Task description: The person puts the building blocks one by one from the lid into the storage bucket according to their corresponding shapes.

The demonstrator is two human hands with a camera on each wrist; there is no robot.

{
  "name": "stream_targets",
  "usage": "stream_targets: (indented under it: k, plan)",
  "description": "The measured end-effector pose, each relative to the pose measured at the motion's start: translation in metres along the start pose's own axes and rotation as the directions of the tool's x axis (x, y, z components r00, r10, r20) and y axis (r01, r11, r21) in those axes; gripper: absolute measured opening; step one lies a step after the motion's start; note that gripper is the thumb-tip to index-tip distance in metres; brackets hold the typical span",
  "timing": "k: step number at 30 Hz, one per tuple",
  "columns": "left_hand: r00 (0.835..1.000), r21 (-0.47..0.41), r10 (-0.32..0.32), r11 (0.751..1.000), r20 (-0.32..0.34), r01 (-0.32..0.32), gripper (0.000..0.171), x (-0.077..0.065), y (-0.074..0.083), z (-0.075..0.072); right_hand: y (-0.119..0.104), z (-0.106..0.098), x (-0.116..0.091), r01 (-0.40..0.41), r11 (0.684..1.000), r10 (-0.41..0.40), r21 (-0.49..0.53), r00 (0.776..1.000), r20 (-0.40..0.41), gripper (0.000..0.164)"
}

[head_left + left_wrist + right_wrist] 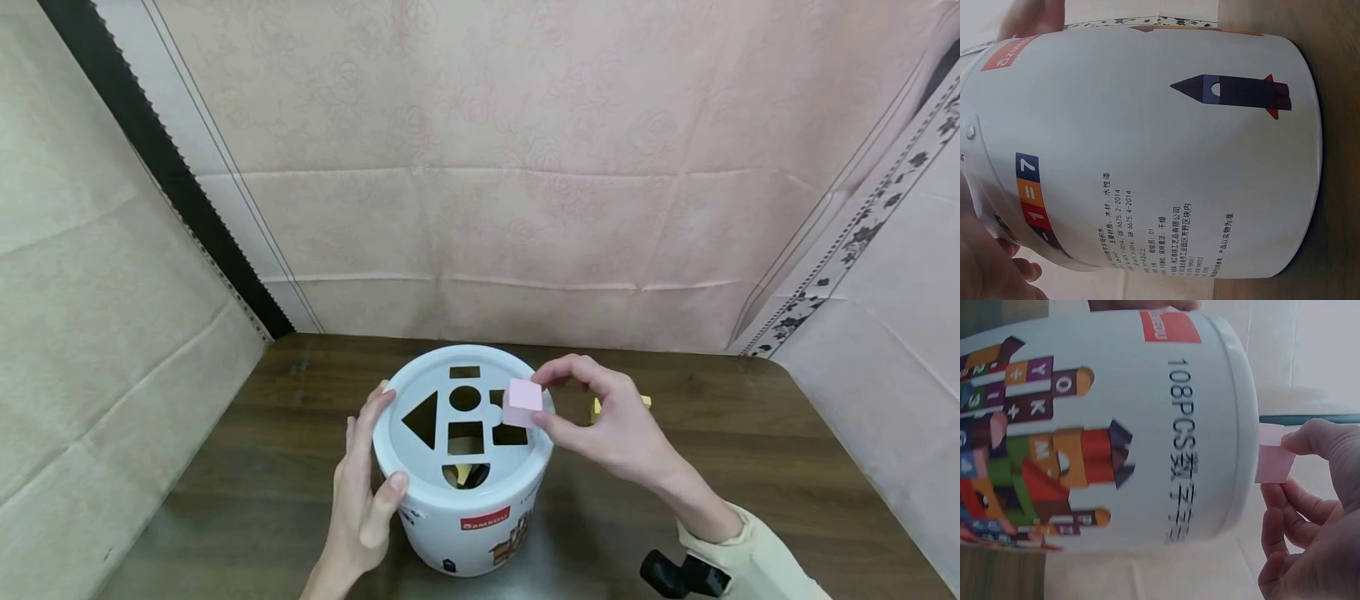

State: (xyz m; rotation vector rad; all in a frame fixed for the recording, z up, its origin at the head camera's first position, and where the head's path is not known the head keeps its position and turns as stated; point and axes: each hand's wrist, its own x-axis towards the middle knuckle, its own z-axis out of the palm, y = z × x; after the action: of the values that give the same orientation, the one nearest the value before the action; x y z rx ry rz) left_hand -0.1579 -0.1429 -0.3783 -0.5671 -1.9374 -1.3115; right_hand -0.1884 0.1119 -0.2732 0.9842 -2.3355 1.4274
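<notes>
A white toy bucket [427, 533] stands upright on the table, with a pale lid [480, 358] cut with shaped holes. My left hand [360, 492] grips its left side, fingers and thumb around the lid's edge. In the left wrist view, part of that hand shows beside the rim. Between thumb and fingers, my right hand [615, 425] pinches a pink block [522, 403] over the right-hand holes. From the right wrist view, the pink block [1274, 456] is at the lid, its lower edge hidden by the rim. Through the front hole, yellow and black pieces show.
A yellow piece [646, 402] lies on the wooden table [247, 500] behind my right hand, mostly hidden. Pale cloth [525, 225] hangs along the table's back and both sides. A black device [684, 575] is at the right sleeve.
</notes>
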Motion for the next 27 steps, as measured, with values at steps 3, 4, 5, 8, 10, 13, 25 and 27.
stream_targets:
  k: [3,4,5,8,10,13,25,27]
  plan:
    - [1.0,-0.001,-0.002,1.0,0.0,0.002,0.065,0.0,0.0,0.0,0.004,0.008,0.004,0.036,0.999,-0.036,0.017,0.999,0.022,0.03]
    - [1.0,-0.003,-0.003,1.0,0.0,0.003,0.064,0.0,0.0,0.0,0.007,0.011,0.005,0.05,0.999,-0.051,0.021,0.998,0.029,0.03]
    - [1.0,-0.002,-0.006,1.0,0.001,0.006,0.064,0.0,0.0,-0.001,0.01,0.013,0.006,0.06,0.998,-0.061,0.022,0.997,0.037,0.029]
    - [1.0,-0.001,-0.012,1.0,0.006,0.012,0.064,0.0,0.0,-0.001,0.019,0.02,0.008,0.072,0.997,-0.072,0.015,0.996,0.054,0.028]
    - [1.0,0.002,-0.019,1.0,0.008,0.019,0.064,0.0,0.0,-0.001,0.023,0.024,0.009,0.076,0.997,-0.077,0.007,0.995,0.058,0.028]
    - [1.0,0.006,-0.021,1.0,0.009,0.021,0.064,0.0,0.0,0.0,0.025,0.029,0.011,0.077,0.997,-0.077,-0.003,0.995,0.06,0.029]
    - [0.999,0.006,-0.031,0.999,0.02,0.031,0.064,0.0,-0.001,0.0,0.024,0.04,0.014,0.084,0.995,-0.079,-0.055,0.993,0.091,0.032]
    - [0.999,0.006,-0.034,0.999,0.021,0.034,0.064,0.001,0.002,0.0,0.024,0.04,0.014,0.098,0.992,-0.09,-0.076,0.991,0.103,0.035]
